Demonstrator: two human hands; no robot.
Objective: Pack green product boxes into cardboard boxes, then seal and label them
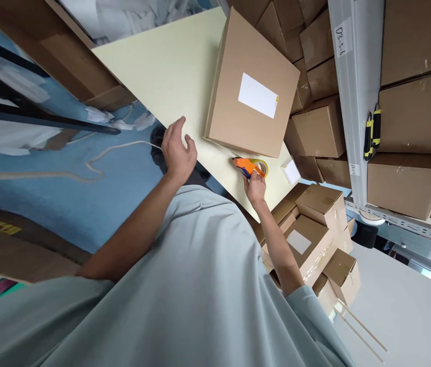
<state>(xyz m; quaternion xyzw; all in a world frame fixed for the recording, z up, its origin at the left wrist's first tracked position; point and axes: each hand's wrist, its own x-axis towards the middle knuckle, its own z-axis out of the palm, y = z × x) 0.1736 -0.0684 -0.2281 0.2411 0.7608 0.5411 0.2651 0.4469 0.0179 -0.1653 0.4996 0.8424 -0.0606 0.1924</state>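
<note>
My right hand is closed around an orange tape dispenser that carries a roll of yellowish tape. It is over the pale tabletop, close to the near edge of a large cardboard box. The box stands on the table, with a white label on the side facing me. My left hand is at the table's edge, fingers apart and nothing in it, a little away from the box.
Cardboard boxes fill the shelving to the right, behind a grey post holding two yellow-black cutters. More boxes are stacked beyond the table's right end. A small white box lies on the table. A pale cord crosses the blue floor.
</note>
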